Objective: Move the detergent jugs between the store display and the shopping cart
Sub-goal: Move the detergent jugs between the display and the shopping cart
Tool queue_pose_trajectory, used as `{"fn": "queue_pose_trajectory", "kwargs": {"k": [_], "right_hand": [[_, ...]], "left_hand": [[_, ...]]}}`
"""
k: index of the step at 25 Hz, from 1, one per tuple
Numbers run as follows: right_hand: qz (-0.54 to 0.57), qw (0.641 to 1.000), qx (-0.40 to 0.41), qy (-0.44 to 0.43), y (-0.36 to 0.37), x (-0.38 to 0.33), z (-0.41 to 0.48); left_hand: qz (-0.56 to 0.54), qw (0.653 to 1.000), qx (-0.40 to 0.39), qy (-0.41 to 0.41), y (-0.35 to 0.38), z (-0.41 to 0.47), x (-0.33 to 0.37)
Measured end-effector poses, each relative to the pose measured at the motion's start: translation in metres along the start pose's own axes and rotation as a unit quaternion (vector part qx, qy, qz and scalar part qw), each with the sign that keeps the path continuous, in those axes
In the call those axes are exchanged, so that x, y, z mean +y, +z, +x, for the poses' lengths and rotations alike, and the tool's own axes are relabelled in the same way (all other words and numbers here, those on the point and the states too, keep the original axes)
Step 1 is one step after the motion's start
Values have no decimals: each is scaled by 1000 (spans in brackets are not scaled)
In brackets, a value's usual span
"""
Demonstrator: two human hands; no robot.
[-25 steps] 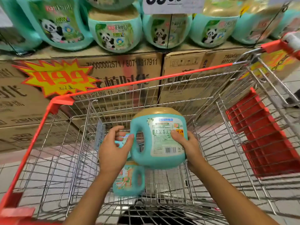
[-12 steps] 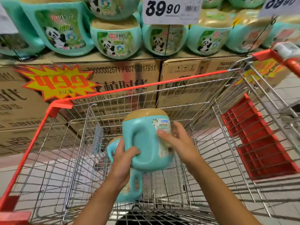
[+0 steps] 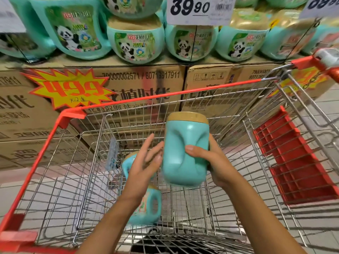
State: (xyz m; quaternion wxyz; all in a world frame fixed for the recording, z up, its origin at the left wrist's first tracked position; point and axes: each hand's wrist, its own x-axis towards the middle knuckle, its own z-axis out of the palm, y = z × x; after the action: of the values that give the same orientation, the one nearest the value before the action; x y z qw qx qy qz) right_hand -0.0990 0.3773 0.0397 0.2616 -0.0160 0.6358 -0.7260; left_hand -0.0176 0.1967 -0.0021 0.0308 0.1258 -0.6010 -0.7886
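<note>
My right hand grips a teal jug in the middle of the frame, thumb across its near face and fingers wrapped round its right side. The jug is upright, tan cap on top, its plain dented side turned to me, and it is held above the wire floor of the cart, inside the basket. My left hand is just left of it with the fingers straight and spread, holding nothing; motion blur keeps me from telling whether the fingertips touch the jug's side.

Lower centre, under my left wrist, a second jug lies on the cart floor with its handle toward the right. A bit more teal with a tan cap shows behind my left hand; I cannot tell whether it is a separate one.

Across the top of the frame the display jugs, with panda labels, stand in a row on stacked cardboard boxes. A price card reading 39.90 hangs top centre, and a yellow star sign sits at centre left. A red flap hangs at the cart's right end.
</note>
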Motion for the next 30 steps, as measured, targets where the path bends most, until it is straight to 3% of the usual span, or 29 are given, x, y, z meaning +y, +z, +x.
{"fn": "queue_pose_trajectory", "kwargs": {"k": [3,6,8,10,14,16,18,21,30], "right_hand": [[127,991,-43,26,-1,12,-6],[218,972,-78,36,2,26,-13],[230,969,-69,49,2,27,-16],[219,973,-55,36,2,25,-17],[88,995,31,-30,7,14,-15],[93,994,42,-26,11,11,-14],[132,991,29,-12,20,12,-13],[121,993,-6,-14,40,15,-10],[-31,987,-158,-4,162,43,-20]], "left_hand": [[12,999,31,-24,-10,17,-4],[-131,980,-65,-137,-17,19,-4],[-138,977,-67,-148,-14,21,-7],[-145,981,-25,-129,-5,16,-9],[-105,989,84,-67,10,5,1],[-143,982,111,-60,6,0,11],[-203,971,109,-62,-4,-9,23],[-186,973,123,-59,-24,-31,29],[-161,911,372,80,-89,-143,36]]}}
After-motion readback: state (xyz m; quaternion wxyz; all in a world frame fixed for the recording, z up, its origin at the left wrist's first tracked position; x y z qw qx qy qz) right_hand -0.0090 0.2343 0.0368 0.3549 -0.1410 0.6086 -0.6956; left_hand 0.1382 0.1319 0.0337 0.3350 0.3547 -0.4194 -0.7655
